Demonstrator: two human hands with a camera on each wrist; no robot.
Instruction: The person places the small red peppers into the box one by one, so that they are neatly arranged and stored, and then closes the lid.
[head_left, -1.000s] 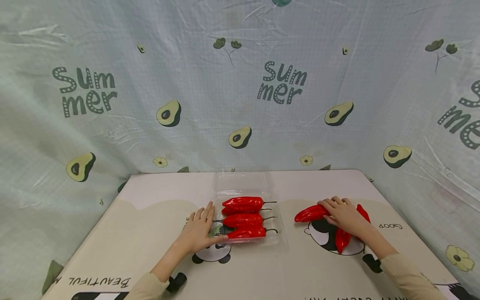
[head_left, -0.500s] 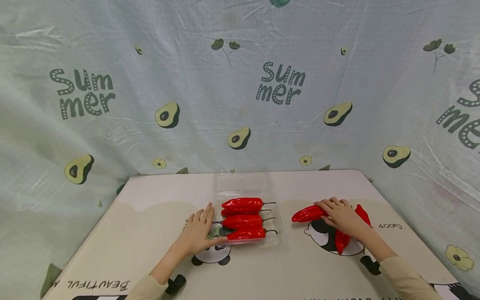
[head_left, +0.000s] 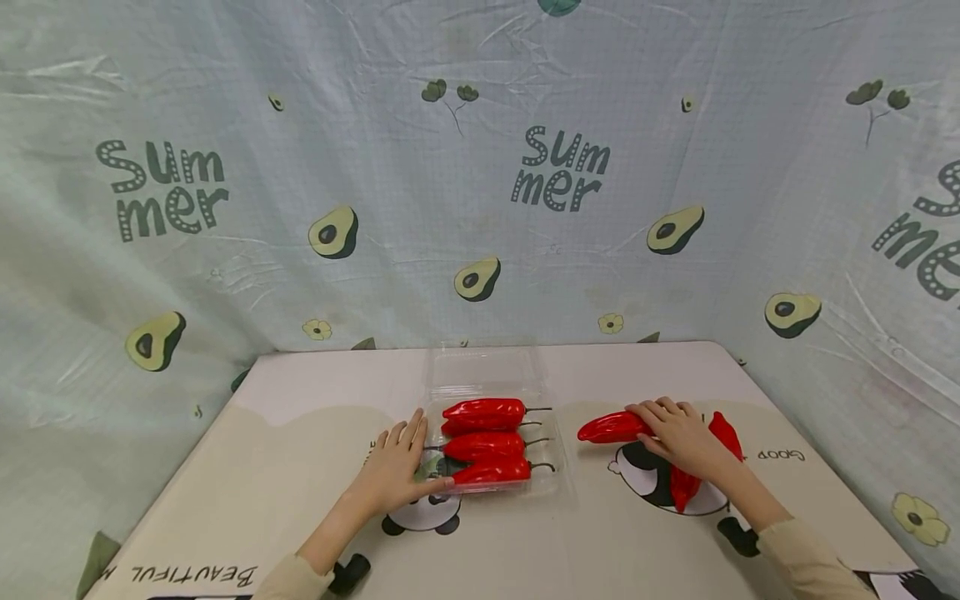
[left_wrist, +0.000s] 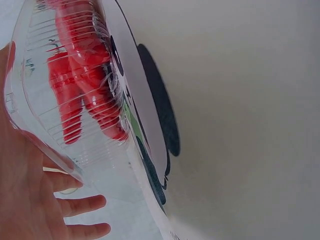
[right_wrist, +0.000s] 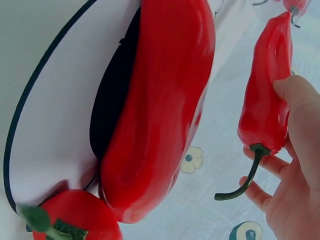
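Note:
A clear plastic box with its lid folded back stands mid-table, holding several red peppers with green stems. Against its left side lies my left hand, fingers straight and the thumb along the front edge. The left wrist view shows these fingers extended beside the ribbed wall. To the right, my right hand grips a red pepper. In the right wrist view, thumb and fingers hold that pepper near its stem end, and it appears lifted.
More red peppers lie by my right forearm, one pepper in front of it and another pepper behind. The table carries panda prints. A printed curtain hangs behind and on both sides.
My right hand has shifted slightly left with the pepper in its grip. My left hand stays at the box, and the head view has tilted a little.

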